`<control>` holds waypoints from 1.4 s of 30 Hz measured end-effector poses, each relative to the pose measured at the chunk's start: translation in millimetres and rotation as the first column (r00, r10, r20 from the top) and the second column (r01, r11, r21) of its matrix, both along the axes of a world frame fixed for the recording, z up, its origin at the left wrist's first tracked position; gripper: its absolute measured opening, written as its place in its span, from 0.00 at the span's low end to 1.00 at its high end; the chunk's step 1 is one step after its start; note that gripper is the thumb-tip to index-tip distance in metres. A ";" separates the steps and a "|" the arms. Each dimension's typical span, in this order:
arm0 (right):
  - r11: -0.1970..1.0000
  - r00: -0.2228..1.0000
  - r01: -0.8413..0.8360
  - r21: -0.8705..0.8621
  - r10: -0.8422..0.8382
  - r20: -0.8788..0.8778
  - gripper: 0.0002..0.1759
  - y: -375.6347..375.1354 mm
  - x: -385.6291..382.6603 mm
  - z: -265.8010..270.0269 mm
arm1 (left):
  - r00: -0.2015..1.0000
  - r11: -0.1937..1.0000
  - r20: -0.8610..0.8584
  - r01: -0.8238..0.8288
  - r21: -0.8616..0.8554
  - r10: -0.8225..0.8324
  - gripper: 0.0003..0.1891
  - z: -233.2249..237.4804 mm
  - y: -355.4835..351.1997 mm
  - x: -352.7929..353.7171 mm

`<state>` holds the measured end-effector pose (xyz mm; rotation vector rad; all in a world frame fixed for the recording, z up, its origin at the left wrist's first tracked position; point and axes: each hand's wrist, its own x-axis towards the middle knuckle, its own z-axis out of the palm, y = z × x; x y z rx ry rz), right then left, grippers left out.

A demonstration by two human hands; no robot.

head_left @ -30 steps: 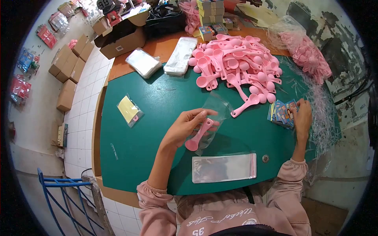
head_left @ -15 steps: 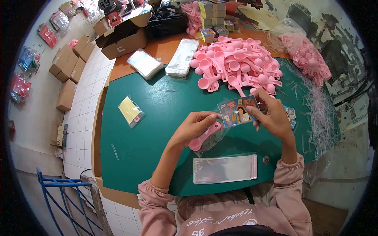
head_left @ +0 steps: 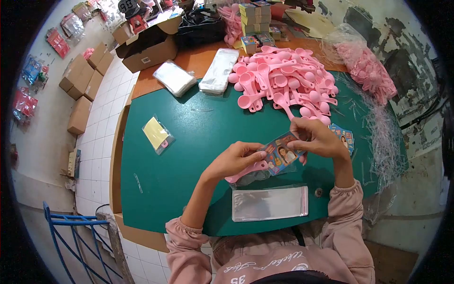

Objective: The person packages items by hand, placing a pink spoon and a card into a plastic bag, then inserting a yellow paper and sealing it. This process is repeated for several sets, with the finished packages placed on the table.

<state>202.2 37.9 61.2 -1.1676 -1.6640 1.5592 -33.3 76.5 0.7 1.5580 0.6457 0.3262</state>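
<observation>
My left hand (head_left: 236, 160) pinches a clear plastic bag (head_left: 255, 176) that has a pink measuring spoon (head_left: 246, 172) in it. Between the thumb and fingers of my right hand (head_left: 318, 138) is a colourful printed card (head_left: 282, 154), its left end right at my left thumb and the bag's mouth. Below them on the green table lies a stack of clear bags (head_left: 269, 203) with a pink-edged strip. More printed cards (head_left: 344, 137) lie partly behind my right hand. A big pile of pink spoons (head_left: 286, 78) is just beyond my hands.
A packed bag with a yellow card (head_left: 157, 135) lies on the left of the green table (head_left: 189, 128). Two stacks of clear bags (head_left: 219, 71) (head_left: 175, 78) sit at the back, near an open cardboard box (head_left: 149, 49). Plastic scraps (head_left: 380, 137) hang along the right edge.
The card has tilted and moved down and left over the bag with my right hand. My left hand has shifted slightly down, and the spoon's lower end now shows less.
</observation>
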 end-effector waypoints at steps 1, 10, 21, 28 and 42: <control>1.000 1.000 -0.003 0.000 0.003 -0.001 0.12 -0.6 -0.4 -0.1 | 1.000 1.000 -0.001 -0.003 0.000 0.003 0.16 1.4 1.1 -2.2; 0.934 0.923 -0.139 0.330 0.002 0.384 0.17 -1.3 -27.7 -27.3 | 0.999 0.983 0.020 -0.040 0.177 0.037 0.18 12.8 -6.8 6.5; 0.985 0.985 0.171 0.023 -0.170 -0.036 0.13 9.4 -14.9 -55.6 | 0.997 0.987 0.021 0.076 -0.141 -0.074 0.27 -10.0 29.4 -44.4; 0.978 0.980 0.195 -0.074 -0.192 0.052 0.09 8.9 -15.1 -58.3 | 0.994 0.992 -0.007 -0.105 -0.069 0.105 0.26 -17.1 27.5 -40.4; 0.783 0.932 -0.120 0.610 -0.123 0.341 0.15 -9.5 -39.0 -54.4 | 0.926 0.812 0.087 -0.272 -0.517 0.366 0.34 -7.6 -33.1 -13.5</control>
